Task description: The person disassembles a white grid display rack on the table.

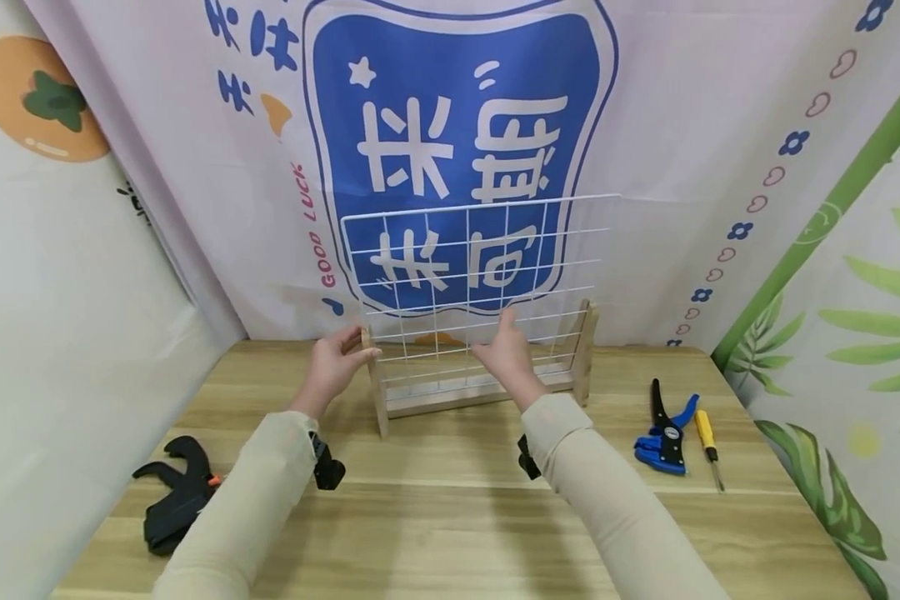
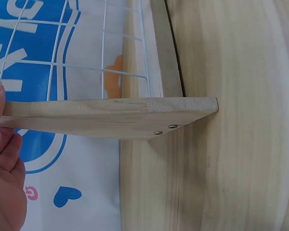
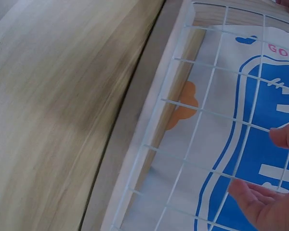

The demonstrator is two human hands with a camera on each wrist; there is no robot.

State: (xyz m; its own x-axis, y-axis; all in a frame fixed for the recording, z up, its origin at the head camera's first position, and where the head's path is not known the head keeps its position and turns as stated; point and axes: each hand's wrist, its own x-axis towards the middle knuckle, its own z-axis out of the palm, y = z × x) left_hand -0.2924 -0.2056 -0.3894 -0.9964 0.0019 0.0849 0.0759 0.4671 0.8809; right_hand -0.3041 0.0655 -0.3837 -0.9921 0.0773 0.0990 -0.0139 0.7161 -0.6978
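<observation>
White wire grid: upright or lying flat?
Upright: the white wire grid rises well above both wooden side posts in the head view.

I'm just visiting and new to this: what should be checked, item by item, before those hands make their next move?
1. Left hand holding the left post: ok, pinched.
2. Right hand firmly gripping the wire grid: cannot tell; it is at the wires.
3. Grid raised, not lying flat: ok.
4. Screw heads present on the left post: ok, two show.
5. Screws on the right post: cannot tell; none visible.
6. Clamp, pliers and screwdriver apart from the posts: ok.
</observation>
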